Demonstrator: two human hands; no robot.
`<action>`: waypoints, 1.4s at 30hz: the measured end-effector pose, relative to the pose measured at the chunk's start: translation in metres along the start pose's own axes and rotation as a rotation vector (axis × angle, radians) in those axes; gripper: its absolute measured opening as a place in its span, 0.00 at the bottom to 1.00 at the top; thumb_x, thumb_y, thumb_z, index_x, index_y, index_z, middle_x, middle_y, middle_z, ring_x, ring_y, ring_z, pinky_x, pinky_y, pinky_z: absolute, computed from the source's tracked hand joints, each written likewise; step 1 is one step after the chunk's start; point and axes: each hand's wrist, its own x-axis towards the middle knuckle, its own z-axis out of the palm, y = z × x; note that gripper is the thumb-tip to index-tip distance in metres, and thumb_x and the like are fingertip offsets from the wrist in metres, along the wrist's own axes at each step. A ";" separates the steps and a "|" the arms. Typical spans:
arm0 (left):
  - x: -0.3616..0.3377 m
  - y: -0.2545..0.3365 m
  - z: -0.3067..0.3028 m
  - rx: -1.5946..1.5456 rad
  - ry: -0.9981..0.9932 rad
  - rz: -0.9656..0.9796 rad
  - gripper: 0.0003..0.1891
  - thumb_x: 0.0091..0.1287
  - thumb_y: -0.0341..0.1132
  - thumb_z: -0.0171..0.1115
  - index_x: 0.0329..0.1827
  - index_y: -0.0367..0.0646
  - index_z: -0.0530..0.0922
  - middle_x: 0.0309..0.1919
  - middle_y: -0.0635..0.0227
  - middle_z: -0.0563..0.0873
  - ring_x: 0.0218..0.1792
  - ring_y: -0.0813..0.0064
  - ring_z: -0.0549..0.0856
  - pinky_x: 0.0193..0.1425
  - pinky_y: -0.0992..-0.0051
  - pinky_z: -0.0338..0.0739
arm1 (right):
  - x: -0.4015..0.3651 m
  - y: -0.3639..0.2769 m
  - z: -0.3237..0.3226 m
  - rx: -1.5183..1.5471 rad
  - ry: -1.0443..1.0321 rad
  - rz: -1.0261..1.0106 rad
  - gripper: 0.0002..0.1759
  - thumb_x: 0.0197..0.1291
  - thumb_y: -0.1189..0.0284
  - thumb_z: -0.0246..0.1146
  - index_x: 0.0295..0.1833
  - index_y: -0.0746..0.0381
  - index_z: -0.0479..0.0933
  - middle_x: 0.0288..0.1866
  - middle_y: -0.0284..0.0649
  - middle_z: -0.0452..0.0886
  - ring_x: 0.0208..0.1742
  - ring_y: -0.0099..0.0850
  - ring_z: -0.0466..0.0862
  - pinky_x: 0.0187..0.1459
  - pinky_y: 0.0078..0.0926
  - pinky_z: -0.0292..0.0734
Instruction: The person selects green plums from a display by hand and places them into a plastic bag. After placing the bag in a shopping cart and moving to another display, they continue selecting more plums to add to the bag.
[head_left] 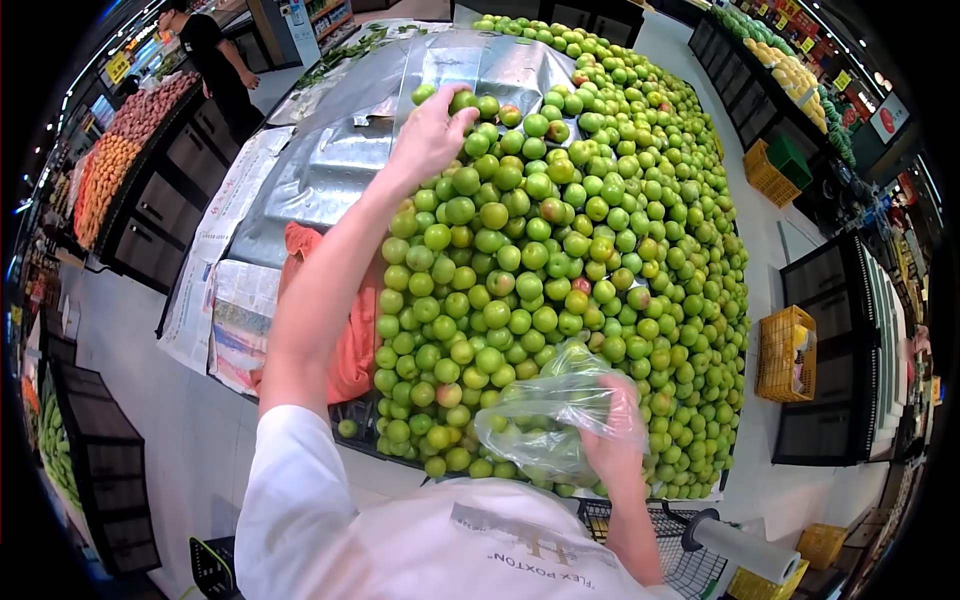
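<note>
My left hand (pixel 432 135) reaches to the far left edge of a big heap of green plums (pixel 560 240). Its thumb and fingers close around one green plum (pixel 463 101), and another plum lies just beyond the fingertips. Low over the near part of the heap, my right hand (pixel 612 430) grips a clear plastic bag (pixel 545 415) by its side. The bag hangs loosely and green shows through it. Some plums in the heap have a reddish blush.
Left of the heap lie silvery sheeting (pixel 340 170), newspaper (pixel 215 235) and an orange-red cloth (pixel 350 340). A shopping cart (pixel 685 560) and a roll of bags (pixel 745 545) are close at my right. A person (pixel 212 65) in black stands at the far left.
</note>
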 end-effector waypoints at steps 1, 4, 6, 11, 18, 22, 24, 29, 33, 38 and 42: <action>0.020 -0.005 -0.004 0.122 -0.022 0.025 0.19 0.78 0.39 0.61 0.68 0.43 0.76 0.49 0.53 0.88 0.51 0.56 0.88 0.61 0.60 0.79 | 0.000 0.002 0.001 -0.010 0.010 -0.029 0.30 0.55 0.76 0.74 0.63 0.64 0.74 0.62 0.51 0.77 0.58 0.52 0.84 0.57 0.44 0.83; 0.069 -0.035 -0.003 0.350 -0.045 0.241 0.20 0.74 0.36 0.63 0.68 0.47 0.77 0.52 0.51 0.86 0.59 0.49 0.81 0.67 0.57 0.75 | 0.000 -0.008 -0.007 -0.006 -0.011 -0.031 0.30 0.54 0.74 0.76 0.64 0.63 0.75 0.65 0.48 0.76 0.59 0.49 0.84 0.57 0.42 0.83; 0.087 -0.048 0.000 0.393 -0.079 0.277 0.20 0.74 0.36 0.63 0.68 0.48 0.77 0.53 0.52 0.85 0.60 0.49 0.79 0.68 0.56 0.74 | -0.003 -0.010 -0.007 -0.008 -0.035 -0.047 0.32 0.52 0.73 0.78 0.64 0.61 0.77 0.66 0.46 0.76 0.60 0.46 0.84 0.57 0.40 0.84; 0.096 -0.073 0.016 0.683 -0.145 0.433 0.20 0.76 0.35 0.58 0.69 0.49 0.74 0.55 0.57 0.83 0.59 0.53 0.78 0.66 0.57 0.74 | -0.007 -0.016 -0.014 0.046 -0.064 -0.051 0.32 0.51 0.72 0.79 0.63 0.61 0.77 0.66 0.45 0.78 0.62 0.46 0.83 0.59 0.40 0.83; 0.087 -0.091 0.018 0.588 -0.112 0.353 0.16 0.79 0.38 0.53 0.65 0.50 0.78 0.52 0.61 0.83 0.59 0.56 0.79 0.65 0.58 0.69 | -0.010 -0.017 -0.030 0.267 -0.223 0.004 0.35 0.54 0.71 0.79 0.68 0.61 0.75 0.66 0.47 0.78 0.65 0.47 0.81 0.65 0.40 0.78; 0.077 -0.095 0.025 0.477 0.051 0.351 0.17 0.78 0.39 0.54 0.67 0.47 0.78 0.55 0.59 0.84 0.62 0.56 0.79 0.67 0.57 0.69 | -0.006 -0.011 -0.042 0.433 -0.362 0.063 0.34 0.57 0.72 0.77 0.70 0.61 0.75 0.67 0.47 0.79 0.67 0.43 0.80 0.67 0.37 0.75; 0.062 -0.077 0.029 0.445 0.130 0.337 0.18 0.77 0.38 0.56 0.66 0.45 0.79 0.55 0.58 0.85 0.62 0.55 0.79 0.67 0.57 0.70 | -0.002 -0.001 -0.048 0.512 -0.420 0.049 0.34 0.58 0.72 0.77 0.70 0.61 0.75 0.66 0.45 0.79 0.65 0.40 0.80 0.66 0.36 0.75; -0.033 0.023 0.023 -0.177 0.010 0.148 0.12 0.73 0.30 0.64 0.56 0.37 0.84 0.45 0.59 0.90 0.43 0.68 0.88 0.48 0.69 0.82 | 0.000 0.012 -0.076 0.927 -0.958 0.288 0.33 0.63 0.69 0.75 0.72 0.59 0.74 0.63 0.38 0.79 0.55 0.27 0.79 0.50 0.24 0.77; -0.158 0.104 0.004 -0.425 -0.301 0.122 0.06 0.67 0.25 0.68 0.46 0.35 0.86 0.37 0.63 0.90 0.36 0.76 0.88 0.42 0.76 0.82 | 0.036 0.012 -0.097 0.923 -1.107 -0.284 0.34 0.65 0.67 0.75 0.73 0.64 0.72 0.71 0.43 0.75 0.61 0.28 0.79 0.51 0.24 0.79; -0.260 0.149 0.007 -0.497 -0.370 0.269 0.07 0.58 0.24 0.75 0.38 0.36 0.87 0.31 0.61 0.90 0.26 0.68 0.88 0.29 0.74 0.81 | 0.114 -0.018 -0.098 1.114 -0.721 0.024 0.31 0.62 0.78 0.72 0.70 0.68 0.71 0.68 0.44 0.77 0.61 0.29 0.81 0.56 0.27 0.84; -0.309 0.172 0.027 -0.619 -0.395 -0.044 0.06 0.61 0.23 0.74 0.40 0.36 0.87 0.30 0.61 0.89 0.28 0.66 0.89 0.31 0.74 0.81 | 0.213 -0.044 -0.044 0.594 -0.326 0.012 0.29 0.65 0.66 0.72 0.68 0.67 0.75 0.55 0.39 0.84 0.47 0.24 0.85 0.50 0.25 0.82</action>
